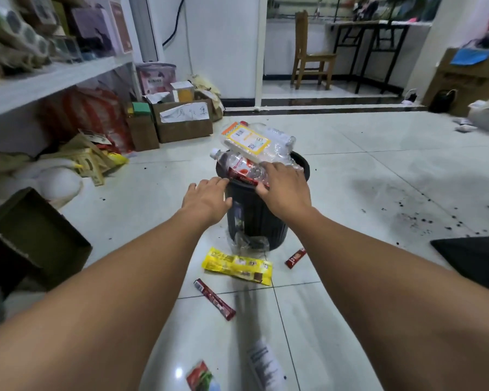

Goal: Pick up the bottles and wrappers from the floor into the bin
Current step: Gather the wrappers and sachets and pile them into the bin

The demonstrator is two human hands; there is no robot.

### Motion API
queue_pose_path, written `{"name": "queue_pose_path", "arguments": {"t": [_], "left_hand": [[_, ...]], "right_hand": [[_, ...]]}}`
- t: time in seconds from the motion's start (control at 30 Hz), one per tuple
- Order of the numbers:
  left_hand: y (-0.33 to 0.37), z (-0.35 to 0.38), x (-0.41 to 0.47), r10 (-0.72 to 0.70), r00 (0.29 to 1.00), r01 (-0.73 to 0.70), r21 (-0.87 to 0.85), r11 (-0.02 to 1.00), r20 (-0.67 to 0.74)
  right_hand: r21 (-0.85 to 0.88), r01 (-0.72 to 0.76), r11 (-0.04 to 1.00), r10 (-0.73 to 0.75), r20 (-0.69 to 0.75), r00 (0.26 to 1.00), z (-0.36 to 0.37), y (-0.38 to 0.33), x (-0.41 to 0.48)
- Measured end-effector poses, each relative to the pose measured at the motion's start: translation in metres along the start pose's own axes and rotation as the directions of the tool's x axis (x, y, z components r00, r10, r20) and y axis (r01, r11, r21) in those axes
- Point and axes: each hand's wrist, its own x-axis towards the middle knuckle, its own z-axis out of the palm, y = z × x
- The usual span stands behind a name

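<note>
Bottle (pixel 243 168) with a red label lies across the heaped top of the black bin (pixel 254 218), directly under the right hand (pixel 284 187). Its long axis runs from that hand's thumb away to the left, cap end beyond the left hand's fingertips. The right hand lies flat on it, fingers fairly straight, pressing rather than gripping, I judge. The left hand (pixel 206 200) is spread wide and holds nothing, fingertips at the bin rim just left of the bottle. Beyond the right hand's fingers sit one yellow-labelled packet (pixel 246 138) and clear bottles (pixel 278 146) I cannot count. Behind both wrists, on the floor (pixel 378 170), lie four wrappers: one yellow wrapper (pixel 237 267), one long red wrapper (pixel 215 299), one short red wrapper (pixel 295 258) and one red-and-green wrapper (pixel 199 376). The left hand is nearer most of them; the short red one lies closer to the right
</note>
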Motion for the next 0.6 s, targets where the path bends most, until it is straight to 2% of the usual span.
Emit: {"name": "queue_pose_path", "arguments": {"t": [0.23,0.6], "left_hand": [[0.009,0.045,-0.054,-0.038,0.995,0.038,-0.001,0.999,0.096],[0.006,0.117,-0.103,-0.07,0.968,0.065,0.03,0.997,0.243]], "right_hand": [[0.042,-0.003,0.999,0.003,0.002,1.0,0.01,-0.004,-0.059],[0.017,-0.066,0.998,0.06,0.265,0.962,0.071,0.001,-0.14]]}}
